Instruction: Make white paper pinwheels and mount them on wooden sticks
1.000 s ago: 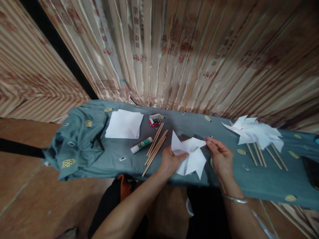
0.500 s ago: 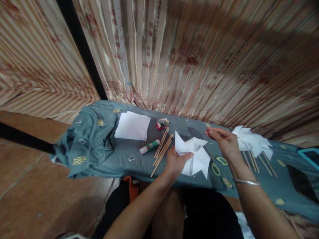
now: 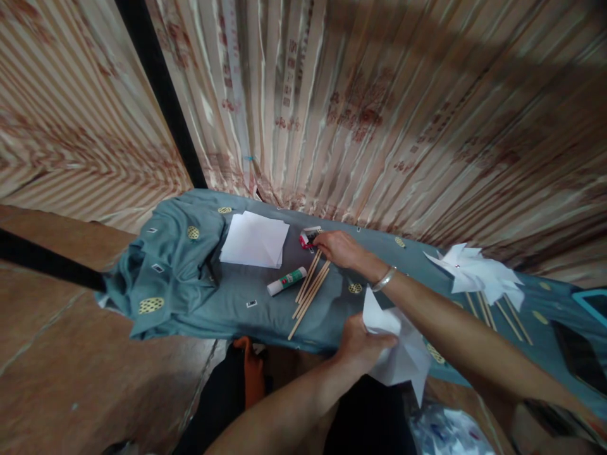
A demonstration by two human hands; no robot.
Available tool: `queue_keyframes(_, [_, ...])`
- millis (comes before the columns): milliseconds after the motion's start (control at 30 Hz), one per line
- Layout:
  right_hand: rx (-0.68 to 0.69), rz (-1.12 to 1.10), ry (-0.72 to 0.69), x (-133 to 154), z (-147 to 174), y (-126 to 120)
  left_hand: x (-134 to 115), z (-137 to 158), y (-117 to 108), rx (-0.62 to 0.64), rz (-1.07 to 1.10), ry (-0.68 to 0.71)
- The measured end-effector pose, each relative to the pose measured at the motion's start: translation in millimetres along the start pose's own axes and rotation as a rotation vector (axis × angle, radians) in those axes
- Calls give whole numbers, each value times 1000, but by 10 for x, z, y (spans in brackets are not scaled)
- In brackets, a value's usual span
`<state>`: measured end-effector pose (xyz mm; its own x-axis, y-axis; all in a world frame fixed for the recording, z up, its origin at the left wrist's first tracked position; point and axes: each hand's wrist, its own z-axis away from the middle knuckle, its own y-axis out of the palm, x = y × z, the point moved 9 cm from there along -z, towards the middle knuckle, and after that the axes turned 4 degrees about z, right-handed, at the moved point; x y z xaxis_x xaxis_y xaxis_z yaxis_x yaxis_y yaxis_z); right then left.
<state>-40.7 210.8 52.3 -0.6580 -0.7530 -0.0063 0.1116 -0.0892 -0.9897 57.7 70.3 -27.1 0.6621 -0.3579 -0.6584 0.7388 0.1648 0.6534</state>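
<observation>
My left hand (image 3: pixel 360 346) grips a folded white paper pinwheel (image 3: pixel 405 357) above my lap, thumb across its front. The pinwheel's right part passes under my right forearm. My right hand (image 3: pixel 340 248) reaches across to a small red box (image 3: pixel 304 240) with small dark pieces in it, its fingertips pinched together at the box's right edge. Whatever lies between those fingertips is too small to make out. Just below them are several thin wooden sticks (image 3: pixel 310 294), with a glue stick (image 3: pixel 287 281) to their left.
A stack of white paper sheets (image 3: pixel 253 240) lies on the grey-green cloth (image 3: pixel 190 297). Finished-looking pinwheels (image 3: pixel 478 275) on sticks rest at right, near a dark phone (image 3: pixel 576 354) and a blue-edged object (image 3: pixel 592 303). A pleated curtain (image 3: pixel 355 126) hangs behind.
My right hand has moved left from beside the pinwheels to the red box. My left hand has lowered the paper pinwheel toward me and to the right. The scissors are now hidden.
</observation>
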Motion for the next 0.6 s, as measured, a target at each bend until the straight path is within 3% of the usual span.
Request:
queue_keyframes(267, [41,100,-27,-11,-209,231,122,82,35,14,-88,-86])
queue_keyframes(600, [61,138,-37,-39,-274,290,66,134,89,-6,-109,-151])
